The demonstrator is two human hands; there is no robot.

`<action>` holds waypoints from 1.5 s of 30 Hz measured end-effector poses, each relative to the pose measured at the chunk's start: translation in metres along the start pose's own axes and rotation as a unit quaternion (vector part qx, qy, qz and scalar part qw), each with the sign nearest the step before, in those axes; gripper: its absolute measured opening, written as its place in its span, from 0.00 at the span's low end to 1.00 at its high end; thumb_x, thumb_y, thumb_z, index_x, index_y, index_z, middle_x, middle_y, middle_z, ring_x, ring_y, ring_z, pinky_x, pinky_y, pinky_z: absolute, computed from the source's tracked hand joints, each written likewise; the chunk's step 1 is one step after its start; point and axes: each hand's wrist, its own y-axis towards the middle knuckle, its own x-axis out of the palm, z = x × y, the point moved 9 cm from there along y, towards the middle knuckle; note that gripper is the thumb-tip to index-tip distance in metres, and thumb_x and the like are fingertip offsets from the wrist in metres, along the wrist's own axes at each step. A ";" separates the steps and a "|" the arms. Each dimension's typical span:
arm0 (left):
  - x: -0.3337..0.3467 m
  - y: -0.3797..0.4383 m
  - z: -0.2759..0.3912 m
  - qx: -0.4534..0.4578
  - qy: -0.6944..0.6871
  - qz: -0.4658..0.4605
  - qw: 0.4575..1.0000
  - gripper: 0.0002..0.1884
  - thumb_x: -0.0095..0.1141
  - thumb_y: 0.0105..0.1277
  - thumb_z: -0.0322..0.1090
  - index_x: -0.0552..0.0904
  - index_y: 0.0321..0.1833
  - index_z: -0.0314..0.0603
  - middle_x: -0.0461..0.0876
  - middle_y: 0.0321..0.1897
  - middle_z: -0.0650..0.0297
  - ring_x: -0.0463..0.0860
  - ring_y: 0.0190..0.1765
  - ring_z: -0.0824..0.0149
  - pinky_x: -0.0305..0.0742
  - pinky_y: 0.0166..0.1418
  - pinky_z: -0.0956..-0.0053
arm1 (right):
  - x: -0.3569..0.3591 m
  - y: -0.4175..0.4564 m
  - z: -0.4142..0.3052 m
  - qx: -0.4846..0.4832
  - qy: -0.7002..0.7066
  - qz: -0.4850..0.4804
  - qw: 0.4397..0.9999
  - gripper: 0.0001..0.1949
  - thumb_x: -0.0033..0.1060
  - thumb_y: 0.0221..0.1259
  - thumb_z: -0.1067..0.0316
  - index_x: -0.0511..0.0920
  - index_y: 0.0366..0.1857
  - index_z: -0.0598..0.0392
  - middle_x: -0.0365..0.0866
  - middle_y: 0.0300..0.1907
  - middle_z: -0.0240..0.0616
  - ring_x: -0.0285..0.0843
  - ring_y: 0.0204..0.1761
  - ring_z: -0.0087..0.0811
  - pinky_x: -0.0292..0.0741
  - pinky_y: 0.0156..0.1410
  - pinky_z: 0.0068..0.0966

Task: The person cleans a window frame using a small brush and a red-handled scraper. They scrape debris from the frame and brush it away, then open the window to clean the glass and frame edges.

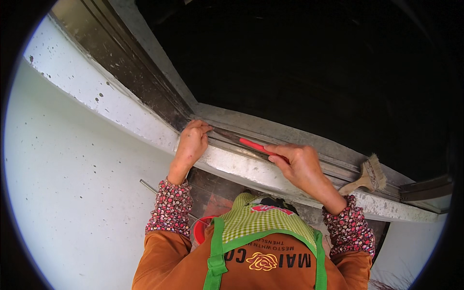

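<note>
My right hand [299, 165] is closed around the red handle of a slim tool [253, 145], whose thin dark blade points left along the metal window track [232, 139]. At the track's left corner, my left hand [194, 139] has its fingers bent down near the blade's tip; whether they pinch the tip or something small is hidden. A flat paintbrush with a wooden handle and pale bristles [370, 175] lies across the track at the right, beyond my right wrist.
A spotted white ledge [246, 163] runs below the track. The dark metal frame [137, 69] rises at the left beside a pale wall [90, 145]. Partly hidden beside my body are a red bucket [199, 232] and a thin metal rod [148, 185].
</note>
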 end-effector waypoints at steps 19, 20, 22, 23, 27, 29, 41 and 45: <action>-0.011 0.002 -0.005 0.011 0.012 -0.015 1.000 0.15 0.46 0.52 0.16 0.85 0.38 0.32 0.84 0.36 0.53 0.81 0.44 0.53 0.76 0.51 0.67 | -0.023 -0.014 0.003 0.028 0.023 -0.007 0.999 0.10 0.65 0.57 0.67 0.85 0.42 0.54 0.85 0.35 0.46 0.84 0.31 0.42 0.79 0.34 0.30; -0.011 0.002 -0.002 0.027 0.027 -0.015 0.999 0.15 0.47 0.52 0.15 0.86 0.37 0.32 0.84 0.36 0.54 0.81 0.45 0.53 0.75 0.52 0.67 | -0.020 -0.010 0.000 0.021 0.008 -0.019 1.000 0.11 0.66 0.57 0.67 0.85 0.43 0.55 0.85 0.35 0.46 0.84 0.30 0.40 0.78 0.34 0.28; -0.010 0.000 -0.001 0.029 0.035 -0.020 0.999 0.14 0.48 0.51 0.15 0.86 0.36 0.33 0.83 0.36 0.55 0.80 0.45 0.54 0.75 0.54 0.66 | -0.017 -0.003 -0.004 0.009 -0.024 -0.042 0.999 0.11 0.66 0.57 0.69 0.84 0.43 0.57 0.86 0.36 0.46 0.84 0.29 0.37 0.77 0.33 0.25; -0.010 0.000 0.000 0.030 0.039 -0.023 0.999 0.14 0.49 0.51 0.15 0.86 0.35 0.33 0.83 0.36 0.55 0.79 0.46 0.54 0.74 0.54 0.66 | -0.016 0.000 -0.006 0.005 -0.028 -0.040 0.999 0.10 0.66 0.57 0.68 0.85 0.42 0.55 0.86 0.36 0.46 0.84 0.30 0.39 0.78 0.34 0.27; -0.008 -0.002 0.000 0.039 0.047 -0.004 0.998 0.14 0.49 0.50 0.16 0.86 0.35 0.33 0.83 0.36 0.56 0.79 0.46 0.54 0.73 0.56 0.65 | -0.010 0.008 -0.008 -0.012 -0.035 -0.032 0.999 0.09 0.65 0.56 0.67 0.86 0.40 0.52 0.86 0.35 0.44 0.84 0.32 0.42 0.80 0.36 0.32; -0.007 -0.002 -0.003 0.034 0.042 -0.002 0.999 0.13 0.51 0.50 0.18 0.86 0.35 0.34 0.83 0.36 0.56 0.80 0.46 0.53 0.72 0.59 0.61 | -0.007 0.010 -0.007 -0.010 -0.029 -0.035 0.999 0.10 0.65 0.56 0.67 0.85 0.41 0.53 0.86 0.36 0.45 0.85 0.32 0.41 0.80 0.37 0.30; -0.033 0.019 0.019 -0.023 -0.096 0.041 0.994 0.15 0.48 0.51 0.17 0.86 0.38 0.33 0.83 0.39 0.52 0.81 0.45 0.51 0.76 0.51 0.65 | -0.025 -0.012 0.009 0.087 0.089 0.058 0.991 0.12 0.66 0.57 0.70 0.85 0.45 0.54 0.86 0.36 0.46 0.86 0.32 0.35 0.79 0.38 0.24; -0.047 0.025 0.020 0.012 -0.069 0.107 0.992 0.16 0.46 0.54 0.15 0.85 0.40 0.33 0.84 0.39 0.51 0.82 0.40 0.53 0.76 0.46 0.68 | -0.043 -0.027 0.023 0.123 0.107 0.106 0.981 0.12 0.64 0.60 0.72 0.83 0.48 0.58 0.86 0.34 0.38 0.79 0.35 0.18 0.75 0.39 0.18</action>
